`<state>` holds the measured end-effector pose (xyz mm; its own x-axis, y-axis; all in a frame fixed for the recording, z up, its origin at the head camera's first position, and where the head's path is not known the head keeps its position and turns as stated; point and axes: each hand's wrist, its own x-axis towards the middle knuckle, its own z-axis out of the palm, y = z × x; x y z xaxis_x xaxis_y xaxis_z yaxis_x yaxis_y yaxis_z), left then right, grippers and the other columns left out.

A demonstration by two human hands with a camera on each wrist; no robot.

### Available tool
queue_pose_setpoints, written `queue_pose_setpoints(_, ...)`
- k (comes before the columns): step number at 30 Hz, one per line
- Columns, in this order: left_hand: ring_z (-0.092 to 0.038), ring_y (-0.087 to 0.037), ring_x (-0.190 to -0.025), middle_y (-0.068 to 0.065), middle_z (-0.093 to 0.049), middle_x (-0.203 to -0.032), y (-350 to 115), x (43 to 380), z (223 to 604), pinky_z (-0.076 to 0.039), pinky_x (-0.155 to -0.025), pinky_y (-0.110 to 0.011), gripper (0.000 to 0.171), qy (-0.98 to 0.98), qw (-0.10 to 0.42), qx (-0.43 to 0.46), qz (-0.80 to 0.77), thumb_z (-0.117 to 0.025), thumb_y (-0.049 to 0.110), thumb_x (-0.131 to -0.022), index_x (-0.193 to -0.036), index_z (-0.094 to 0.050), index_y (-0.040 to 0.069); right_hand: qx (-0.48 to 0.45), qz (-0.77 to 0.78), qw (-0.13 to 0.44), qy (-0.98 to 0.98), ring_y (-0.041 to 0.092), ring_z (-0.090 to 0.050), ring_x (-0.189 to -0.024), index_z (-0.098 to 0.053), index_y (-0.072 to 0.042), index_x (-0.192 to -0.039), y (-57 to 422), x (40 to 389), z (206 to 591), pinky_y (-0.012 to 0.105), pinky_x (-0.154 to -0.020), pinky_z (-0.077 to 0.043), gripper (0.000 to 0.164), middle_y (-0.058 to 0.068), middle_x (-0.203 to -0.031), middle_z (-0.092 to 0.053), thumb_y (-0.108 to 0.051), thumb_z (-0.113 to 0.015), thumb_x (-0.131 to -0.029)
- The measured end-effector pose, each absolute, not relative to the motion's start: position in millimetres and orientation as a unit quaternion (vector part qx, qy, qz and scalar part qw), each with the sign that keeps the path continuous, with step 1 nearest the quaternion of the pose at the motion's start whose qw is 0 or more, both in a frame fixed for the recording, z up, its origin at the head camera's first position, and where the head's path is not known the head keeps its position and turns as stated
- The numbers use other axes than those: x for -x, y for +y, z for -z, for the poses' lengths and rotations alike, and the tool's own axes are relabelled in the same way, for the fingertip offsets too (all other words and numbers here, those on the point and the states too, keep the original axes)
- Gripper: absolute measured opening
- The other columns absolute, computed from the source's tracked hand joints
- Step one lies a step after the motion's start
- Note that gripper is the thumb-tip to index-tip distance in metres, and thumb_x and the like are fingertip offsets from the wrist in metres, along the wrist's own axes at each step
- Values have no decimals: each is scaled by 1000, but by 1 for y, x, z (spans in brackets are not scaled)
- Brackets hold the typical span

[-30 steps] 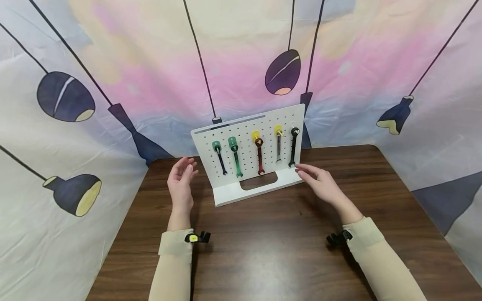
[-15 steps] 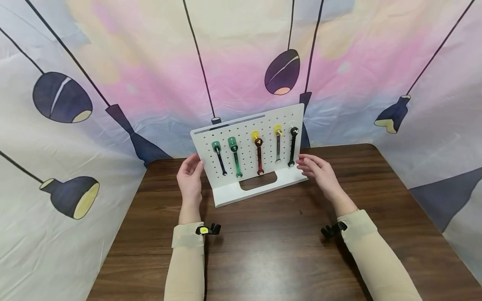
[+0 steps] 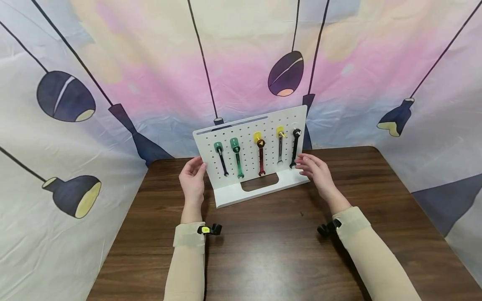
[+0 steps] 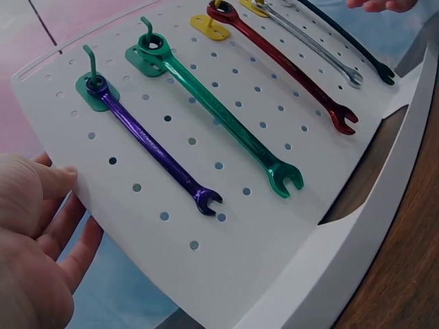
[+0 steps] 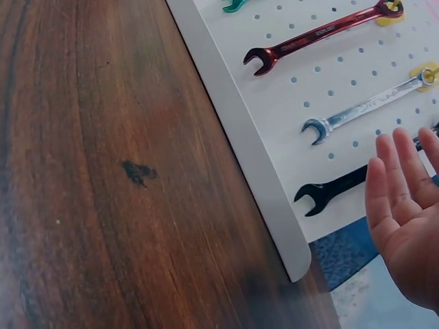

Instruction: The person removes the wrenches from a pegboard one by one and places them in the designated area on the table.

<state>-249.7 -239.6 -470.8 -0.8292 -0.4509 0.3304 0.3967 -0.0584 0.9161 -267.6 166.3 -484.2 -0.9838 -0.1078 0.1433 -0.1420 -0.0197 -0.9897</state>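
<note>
A white pegboard stand (image 3: 229, 193) stands upright on the table. Combination wrenches hang from its hooks by their ring ends: a purple wrench (image 4: 147, 144), a green wrench (image 4: 219, 115), a red wrench (image 4: 287, 68), a silver wrench (image 5: 370, 105) and a black wrench (image 5: 337, 186). My left hand (image 3: 193, 180) pinches the board's left edge, thumb on the front face and fingers behind. At the right edge is my right hand (image 3: 317, 172), its fingers extended beside the black wrench and partly overlapping it in the right wrist view.
Green hooks (image 4: 96, 92) hold the two left wrenches, and yellow hooks (image 4: 209, 27) the red and silver ones. The brown wooden table (image 3: 260, 251) extends in front of the stand. A printed cloth backdrop (image 3: 150, 62) hangs close behind it.
My left hand has moved right, from beside the board onto its left edge. My right hand has shifted slightly up at the right edge, its fingers spreading. The wrenches hang as before.
</note>
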Motion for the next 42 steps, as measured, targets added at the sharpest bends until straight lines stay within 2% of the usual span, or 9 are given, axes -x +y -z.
queue_pose_setpoints(4, -67, -14, -93, -4, -74, -106, -238, 248, 469, -57, -84, -22, 27, -629, 297, -23, 718, -77, -4, -97, -122, -73, -8, -89, -713, 12, -696, 40, -67, -124, -54, 5, -152, 162, 271, 484, 47, -102, -56, 60, 34, -143, -60, -42, -47, -116)
queue_pose_setpoints(7, -66, -14, -91, -6, -73, -105, -238, 248, 471, -56, -81, -21, 26, -638, 294, -28, 711, -78, -4, -96, -122, -73, -8, -84, -713, 15, -695, 43, -65, -124, -55, 4, -151, 159, 272, 485, 46, -101, -56, 59, 34, -143, -60, -43, -46, -116)
queue_pose_setpoints(11, -69, -15, -91, -3, -74, -106, -240, 250, 476, -57, -81, -23, 26, -643, 287, -28, 710, -78, -3, -96, -122, -75, -3, -73, -716, 23, -694, 39, -68, -120, -56, 4, -150, 159, 273, 489, 35, -93, -59, 57, 32, -141, -62, -41, -47, -116)
queue_pose_setpoints(15, -70, -16, -92, -3, -74, -107, -241, 249, 478, -58, -82, -24, 27, -650, 281, -31, 705, -79, -3, -95, -122, -74, -3, -59, -721, 37, -689, 36, -69, -119, -57, 4, -148, 161, 274, 491, 30, -90, -58, 54, 30, -139, -64, -38, -47, -116)
queue_pose_setpoints(27, -69, -15, -92, 2, -76, -104, -244, 249, 478, -57, -83, -23, 28, -657, 282, -35, 699, -80, -1, -96, -123, -74, -3, -23, -730, 56, -681, 34, -68, -117, -57, 5, -148, 164, 282, 491, 35, -89, -56, 53, 24, -136, -68, -37, -49, -115)
queue_pose_setpoints(36, -69, -15, -92, 1, -75, -104, -242, 250, 477, -57, -83, -23, 26, -660, 277, -41, 697, -80, 0, -96, -122, -75, -1, -15, -708, 74, -702, 20, -65, -115, -58, 0, -150, 167, 297, 493, 36, -96, -53, 46, 27, -145, -61, -26, -60, -112)
queue_pose_setpoints(42, -69, -15, -94, 2, -75, -104, -241, 253, 477, -57, -84, -24, 26, -661, 276, -33, 697, -80, 1, -96, -122, -75, -1, -19, -681, 97, -726, 7, -60, -112, -58, -1, -149, 163, 306, 491, 27, -90, -51, 45, 23, -146, -61, -20, -65, -109)
